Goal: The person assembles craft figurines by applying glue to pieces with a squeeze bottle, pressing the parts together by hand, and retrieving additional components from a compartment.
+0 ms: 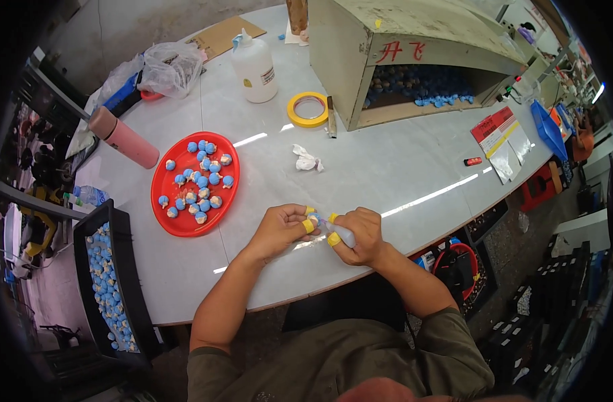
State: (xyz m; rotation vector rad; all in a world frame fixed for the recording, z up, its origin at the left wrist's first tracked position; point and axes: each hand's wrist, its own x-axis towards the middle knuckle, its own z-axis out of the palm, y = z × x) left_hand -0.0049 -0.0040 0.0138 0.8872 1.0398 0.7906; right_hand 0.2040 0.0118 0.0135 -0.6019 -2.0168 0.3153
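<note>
My left hand [279, 228] pinches a small blue piece [314, 218] between fingertips wrapped in yellow tape. Touching it from the right, my right hand [361, 234] grips a small white squeeze bottle [342, 234], its tip pointed at the piece. Both hands rest on the white table [387, 167] near its front edge. To the left lies a red plate [179, 221] with several blue and cream round pieces [202, 181].
A pink flask [124, 137], a large white glue bottle [254, 67], a yellow tape roll [308, 109], a crumpled tissue [306, 161] and an open wooden box [413, 53] holding blue pieces stand farther back. A black crate [112, 281] of blue pieces sits at the left.
</note>
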